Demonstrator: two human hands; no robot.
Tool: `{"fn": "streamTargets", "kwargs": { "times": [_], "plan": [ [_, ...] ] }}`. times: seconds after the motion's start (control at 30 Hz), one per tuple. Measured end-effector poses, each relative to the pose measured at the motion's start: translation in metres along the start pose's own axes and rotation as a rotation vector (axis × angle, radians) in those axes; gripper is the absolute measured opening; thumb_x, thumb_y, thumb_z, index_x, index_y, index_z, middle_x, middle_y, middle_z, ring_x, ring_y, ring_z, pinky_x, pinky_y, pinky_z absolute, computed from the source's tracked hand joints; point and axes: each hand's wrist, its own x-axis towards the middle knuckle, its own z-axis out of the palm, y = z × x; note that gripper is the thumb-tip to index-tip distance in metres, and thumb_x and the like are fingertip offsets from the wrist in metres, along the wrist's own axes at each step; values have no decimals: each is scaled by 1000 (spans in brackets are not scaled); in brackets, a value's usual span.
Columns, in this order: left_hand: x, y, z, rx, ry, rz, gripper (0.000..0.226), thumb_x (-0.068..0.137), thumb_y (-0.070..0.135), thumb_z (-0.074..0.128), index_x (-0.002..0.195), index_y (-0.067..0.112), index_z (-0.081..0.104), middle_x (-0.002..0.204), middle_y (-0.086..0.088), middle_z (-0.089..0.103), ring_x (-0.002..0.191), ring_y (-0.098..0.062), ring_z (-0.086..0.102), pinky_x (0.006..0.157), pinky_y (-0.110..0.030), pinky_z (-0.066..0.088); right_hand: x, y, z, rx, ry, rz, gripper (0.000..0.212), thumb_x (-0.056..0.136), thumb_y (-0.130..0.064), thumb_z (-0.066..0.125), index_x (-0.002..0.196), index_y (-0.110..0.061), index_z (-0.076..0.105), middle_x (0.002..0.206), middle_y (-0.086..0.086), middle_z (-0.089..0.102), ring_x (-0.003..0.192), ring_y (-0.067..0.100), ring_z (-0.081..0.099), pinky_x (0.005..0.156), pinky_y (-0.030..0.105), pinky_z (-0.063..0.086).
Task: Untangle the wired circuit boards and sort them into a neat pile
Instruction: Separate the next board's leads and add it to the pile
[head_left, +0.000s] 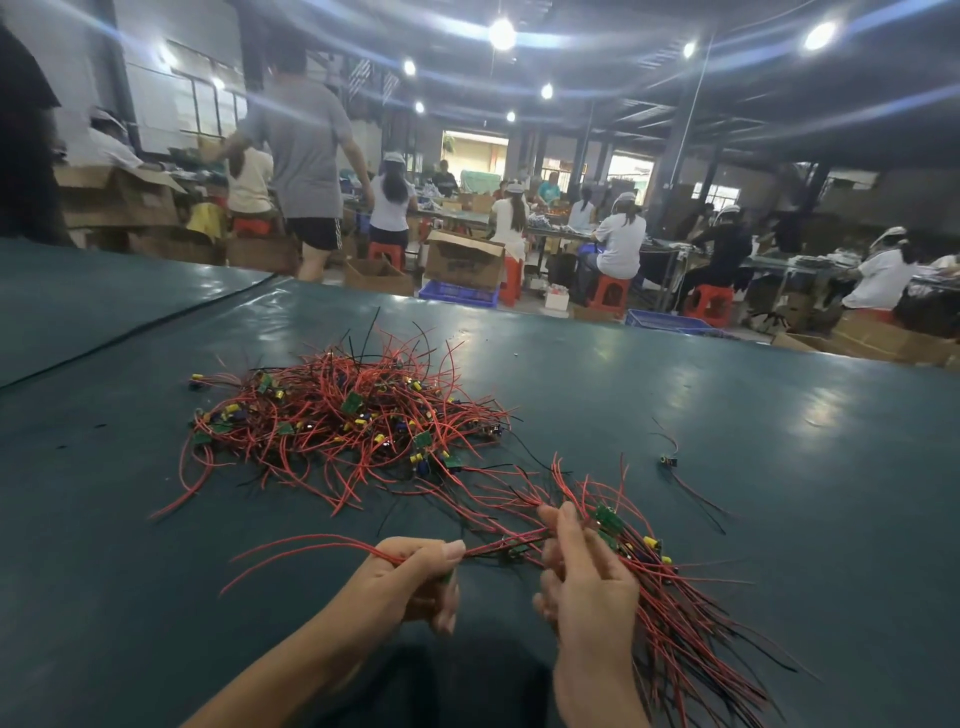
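Working at the near edge of the table (753, 405), with open green cover running out to the far edge and away to the right side. Beyond that far edge, seated workers (618, 244), red stools (610, 291) and cardboard boxes (462, 260), all too blurred for detail.

Cut off by the bottom of the frame: both forearms and the wire tails of the held bundle (680, 623). Hidden under the fingers: whatever sits inside the left palm, possibly a small green board, hard to tell.

Pinching a few red wires (311, 545) with the left hand (415, 577), thumb on top and fingers curled under. Gripping the bundle of wired boards in the right hand (587, 582), fingers curled round it, tails fanning down to the right. Joined across the gap between the hands by a taut red strand.

Lying further in, toward the middle of the table and left of the hands: the tangled heap (343, 421) of wired circuit boards, apart from both hands except for strands trailing to the bundle. Resting alone toward the right side: one stray board (670, 460).
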Motion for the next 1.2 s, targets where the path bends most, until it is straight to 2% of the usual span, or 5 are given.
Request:
{"fn": "streamTargets", "kwargs": {
  "times": [0.23,0.5,0.73,0.93,1.2],
  "plan": [
    [-1,0,-1,51,-43,-204,53,88,59,43,97,18,75,86,-5,75,71,-12,70,64,-22,51,-22,19,18,-333,-335,-174,43,89,-43,48,65,-21,77,62,0,70,62,7,66,62,19,52],
    [3,2,0,33,53,-213,65,87,56,34,46,13,59,54,-10,56,49,-17,52,54,-22,46,-13,13,5,-339,-308,-134,53,84,-59,47,51,-22,65,44,-9,34,42,6,31,46,19,26],
    [2,3,-9,0,-82,-204,66,90,56,34,47,11,55,52,-6,54,51,-16,53,53,-21,45,-18,33,11,-410,-548,-71,88,72,-84,43,87,-1,67,75,8,73,78,16,71,76,23,55],
    [3,-5,-10,-51,-144,-291,70,84,67,39,62,3,58,53,-7,52,47,-16,50,55,-23,46,-24,32,13,-451,-523,-85,77,71,-87,38,62,-18,70,62,9,69,66,25,69,76,41,56],
    [16,-13,-35,364,514,37,32,95,36,52,74,23,74,91,4,74,88,-17,64,67,-23,47,-9,14,9,-55,-64,158,53,87,-58,49,48,-24,41,46,-7,25,36,10,22,38,19,23]
  ]
}}
